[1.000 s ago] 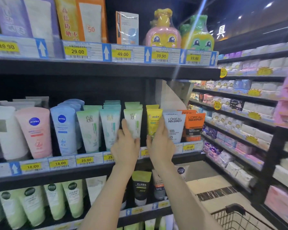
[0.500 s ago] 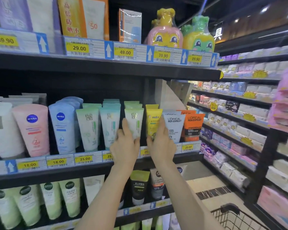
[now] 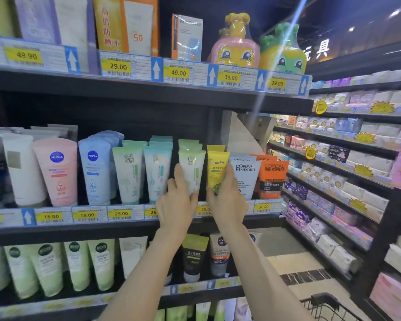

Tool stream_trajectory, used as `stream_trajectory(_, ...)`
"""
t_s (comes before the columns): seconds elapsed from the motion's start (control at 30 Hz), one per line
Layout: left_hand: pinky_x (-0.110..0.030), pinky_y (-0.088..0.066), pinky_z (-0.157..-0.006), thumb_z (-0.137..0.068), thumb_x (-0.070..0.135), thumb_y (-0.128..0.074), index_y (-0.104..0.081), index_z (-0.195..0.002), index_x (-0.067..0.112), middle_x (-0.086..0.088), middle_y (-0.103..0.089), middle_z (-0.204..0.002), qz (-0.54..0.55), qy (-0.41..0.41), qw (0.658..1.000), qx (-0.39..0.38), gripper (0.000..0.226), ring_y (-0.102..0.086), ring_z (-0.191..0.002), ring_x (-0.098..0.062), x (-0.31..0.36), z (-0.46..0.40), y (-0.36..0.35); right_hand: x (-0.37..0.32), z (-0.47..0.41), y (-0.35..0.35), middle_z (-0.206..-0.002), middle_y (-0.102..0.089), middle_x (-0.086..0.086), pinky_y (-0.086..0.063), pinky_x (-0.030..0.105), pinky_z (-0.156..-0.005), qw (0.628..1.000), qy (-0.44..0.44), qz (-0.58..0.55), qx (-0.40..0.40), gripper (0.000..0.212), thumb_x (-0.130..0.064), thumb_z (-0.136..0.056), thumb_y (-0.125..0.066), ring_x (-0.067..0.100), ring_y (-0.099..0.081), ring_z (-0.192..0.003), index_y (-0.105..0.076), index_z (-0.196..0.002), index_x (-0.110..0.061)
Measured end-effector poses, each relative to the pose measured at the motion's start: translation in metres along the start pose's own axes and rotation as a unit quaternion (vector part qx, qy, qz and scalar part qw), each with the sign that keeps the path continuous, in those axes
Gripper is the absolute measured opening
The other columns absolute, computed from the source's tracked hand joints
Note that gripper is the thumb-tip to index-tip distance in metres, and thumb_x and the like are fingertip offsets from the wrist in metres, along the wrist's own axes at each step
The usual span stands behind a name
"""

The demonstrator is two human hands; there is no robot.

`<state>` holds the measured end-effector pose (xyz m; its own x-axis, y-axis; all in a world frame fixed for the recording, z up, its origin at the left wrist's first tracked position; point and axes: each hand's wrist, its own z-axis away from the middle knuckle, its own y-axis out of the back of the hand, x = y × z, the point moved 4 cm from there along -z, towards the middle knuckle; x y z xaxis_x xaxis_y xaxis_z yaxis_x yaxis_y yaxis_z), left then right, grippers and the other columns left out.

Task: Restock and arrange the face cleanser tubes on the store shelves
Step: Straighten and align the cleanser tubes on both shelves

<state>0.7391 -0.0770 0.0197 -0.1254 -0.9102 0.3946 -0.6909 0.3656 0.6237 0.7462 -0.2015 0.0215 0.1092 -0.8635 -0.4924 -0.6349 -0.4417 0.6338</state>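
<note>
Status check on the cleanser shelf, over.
Left hand on pale green tube. Right hand gripping yellow tube. Both upright on middle shelf. Nothing blocking.

The face cleanser tubes (image 3: 191, 172) are showing as smooth plastic with a soft sheen, the shelf (image 3: 125, 230) edge is looking like matt black metal carrying glossy paper price labels (image 3: 120, 213), and the cart (image 3: 329, 306) is appearing as dark wire metal.

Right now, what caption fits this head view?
Left hand holds a pale green tube, right hand a yellow tube, on the shelf.
</note>
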Motion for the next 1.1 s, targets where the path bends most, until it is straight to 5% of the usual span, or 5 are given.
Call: stream_trajectory(1.1,-0.022,-0.037,-0.058,-0.091,0.042,-0.051,-0.012,-0.147,0.013,-0.008,-0.052,-0.124,-0.014,0.0,1.0,0.007,0.074,-0.062,-0.094,-0.021,0.0043,0.0015,-0.0033,0.004,-0.0022,0.0047,-0.125,-0.052,0.005,-0.051,0.031,-0.069,0.999,0.029,-0.021,0.0,0.073,-0.034,-0.091,-0.056,0.022,-0.063,-0.094,-0.014,-0.148,-0.017)
